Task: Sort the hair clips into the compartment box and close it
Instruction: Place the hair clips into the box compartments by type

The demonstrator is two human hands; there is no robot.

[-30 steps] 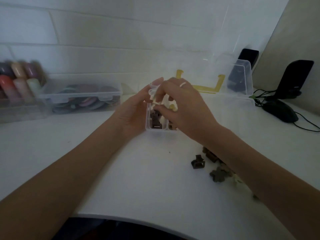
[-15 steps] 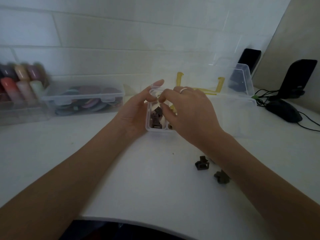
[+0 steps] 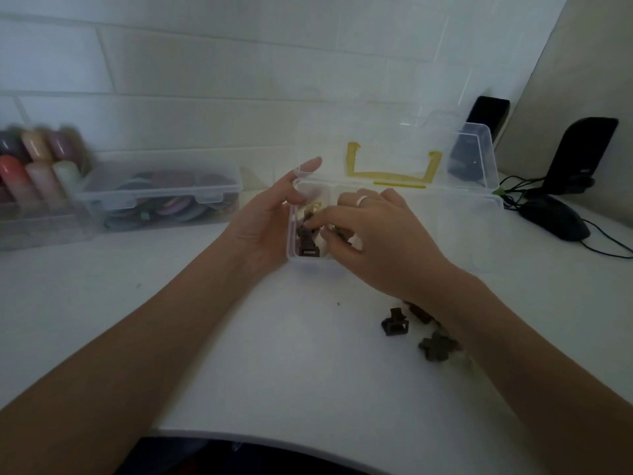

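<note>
Resting on the white bench, a clear compartment box with lid raised toward the tiled wall and a yellow handle showing through the plastic. Cupping the box's left end, left hand, fingers curled round the corner wall, index finger stretched up past the rim; grasping the box. Reaching over the near-left compartments, right hand, white ring on one finger, fingertips pinched down among the clips; whether pinched on one of them, cannot tell, since fingers hide the contact. Lying in the box's leftmost compartment, dark brown hair clips, with paler yellowish clips behind them in the same end of the box. Lying loose on the bench in front of the box, beside the right forearm: a dark brown claw clip, an olive cross-shaped clip just right of it, and another brown clip half hidden under the wrist. Standing well left of the box, a lidded clear container of coloured discs, and beyond it a blurred rack of coloured bottles. Sitting right of the box, a black computer mouse with its cable, and two dark speakers against the wall.
</note>
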